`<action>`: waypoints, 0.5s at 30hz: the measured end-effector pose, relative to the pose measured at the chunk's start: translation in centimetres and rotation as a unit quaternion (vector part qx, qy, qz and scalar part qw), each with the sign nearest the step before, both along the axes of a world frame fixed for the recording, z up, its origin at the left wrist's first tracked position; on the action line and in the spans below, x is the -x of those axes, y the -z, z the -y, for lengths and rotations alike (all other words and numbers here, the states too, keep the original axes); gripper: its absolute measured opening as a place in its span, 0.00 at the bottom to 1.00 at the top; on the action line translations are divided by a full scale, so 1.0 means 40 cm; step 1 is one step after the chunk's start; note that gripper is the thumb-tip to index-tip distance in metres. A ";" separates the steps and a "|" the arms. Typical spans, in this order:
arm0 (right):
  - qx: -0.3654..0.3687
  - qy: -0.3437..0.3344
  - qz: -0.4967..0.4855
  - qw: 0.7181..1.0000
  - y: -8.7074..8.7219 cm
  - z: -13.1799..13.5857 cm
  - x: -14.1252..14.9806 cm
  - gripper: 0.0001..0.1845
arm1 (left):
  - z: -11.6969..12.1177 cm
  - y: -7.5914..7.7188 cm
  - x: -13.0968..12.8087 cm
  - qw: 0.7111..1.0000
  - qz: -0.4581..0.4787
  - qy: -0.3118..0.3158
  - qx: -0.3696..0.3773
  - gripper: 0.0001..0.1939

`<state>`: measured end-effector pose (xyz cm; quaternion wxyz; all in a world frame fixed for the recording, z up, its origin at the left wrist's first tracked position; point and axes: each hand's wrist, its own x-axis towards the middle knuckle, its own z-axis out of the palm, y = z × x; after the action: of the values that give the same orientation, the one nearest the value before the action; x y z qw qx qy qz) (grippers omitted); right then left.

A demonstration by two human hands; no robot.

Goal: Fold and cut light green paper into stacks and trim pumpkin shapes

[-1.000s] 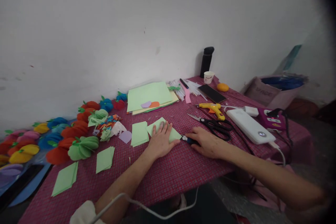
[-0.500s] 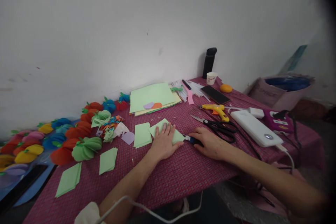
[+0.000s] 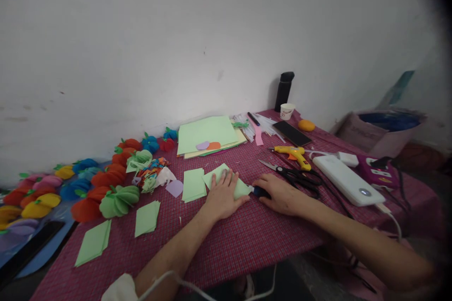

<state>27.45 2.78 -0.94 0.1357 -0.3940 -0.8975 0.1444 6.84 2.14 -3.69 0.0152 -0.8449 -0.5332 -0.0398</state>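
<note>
Two hands: the left hand [image 3: 223, 200], fingers slightly spread, flattens green paper [image 3: 241, 190] on the checked cloth [image 3: 219, 254]; the right hand [image 3: 278, 194] curls its fingers round a blue-handled tool [image 3: 260, 192] at the paper's corner. The bag [image 3: 377, 145] perhaps reads "SPACE".

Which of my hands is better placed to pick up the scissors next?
Probably your right hand: it lies close to the scissors, though it would first need to release the dark-handled tool. Your left hand is farther off, resting flat on a green paper piece.
</note>
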 end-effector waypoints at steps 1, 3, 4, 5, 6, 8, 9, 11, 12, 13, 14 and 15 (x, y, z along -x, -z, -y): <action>-0.001 0.000 0.000 1.000 0.000 -0.001 0.003 0.19 | 0.000 0.000 0.000 1.000 0.001 0.000 -0.001 0.35; -0.003 0.002 -0.002 1.000 0.003 -0.003 0.004 0.18 | 0.000 0.002 0.001 1.000 0.004 0.002 -0.004 0.35; -0.004 0.003 -0.005 1.000 0.004 -0.004 0.002 0.18 | 0.000 0.003 0.001 1.000 0.006 0.003 -0.005 0.36; -0.005 0.005 -0.008 1.000 0.005 -0.004 0.000 0.18 | 0.000 0.004 0.002 1.000 0.009 0.004 -0.007 0.36; -0.006 0.006 -0.012 1.000 0.006 -0.004 -0.003 0.18 | 0.000 0.005 0.002 1.000 0.013 0.004 -0.010 0.37; -0.005 0.006 -0.017 1.000 0.007 -0.005 -0.010 0.18 | 0.000 0.007 0.003 1.000 0.018 0.005 -0.013 0.38; -0.004 0.006 -0.019 1.000 0.008 -0.005 -0.013 0.18 | -0.001 0.008 0.003 1.000 0.019 0.005 -0.013 0.38; -0.004 0.008 -0.022 1.000 0.008 -0.004 -0.016 0.18 | -0.001 0.008 0.003 1.000 0.018 0.006 -0.010 0.38; -0.004 0.008 -0.022 1.000 0.008 -0.004 -0.016 0.18 | -0.001 0.008 0.003 1.000 0.017 0.005 -0.009 0.38; -0.005 0.008 -0.021 1.000 0.008 -0.004 -0.015 0.18 | -0.002 0.009 0.003 1.000 0.017 0.004 -0.009 0.39; -0.007 0.007 -0.020 1.000 0.008 -0.004 -0.014 0.18 | -0.002 0.009 0.003 1.000 0.016 0.003 -0.009 0.39; -0.008 0.006 -0.019 1.000 0.008 -0.004 -0.011 0.18 | -0.002 0.009 0.003 1.000 0.016 0.002 -0.010 0.39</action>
<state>27.91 2.96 -1.24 0.1564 -0.3957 -0.8934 0.1439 6.72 2.23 -4.03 0.0151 -0.8452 -0.5310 -0.0588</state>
